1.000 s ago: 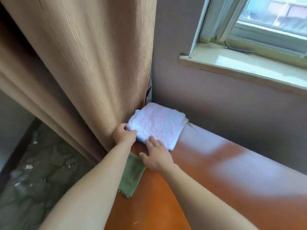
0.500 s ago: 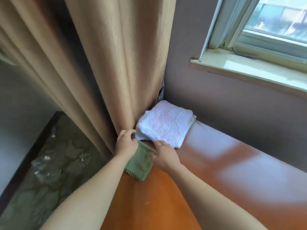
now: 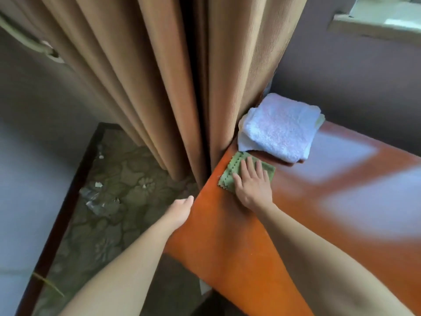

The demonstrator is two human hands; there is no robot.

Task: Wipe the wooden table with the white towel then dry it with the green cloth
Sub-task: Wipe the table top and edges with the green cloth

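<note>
Wooden table (image 3: 239,247): orange-brown top, glare patches on the far side.
White towel (image 3: 276,131): folded, lay at the table's far corner, touching the curtain (image 3: 182,76) and close to the wall.
Green cloth (image 3: 227,174): folded, zigzag-cut edge, flat on the table just in front of the towel, near the table's left edge.
R hand (image 3: 251,183): palm down on the cloth, fingers straight and spread, pressing it to the table; no grip.
L hand (image 3: 180,210): off the table's left edge, just beside it, above the patterned floor (image 3: 109,201); seemed relaxed, held nothing; fingers mostly hidden.
</note>
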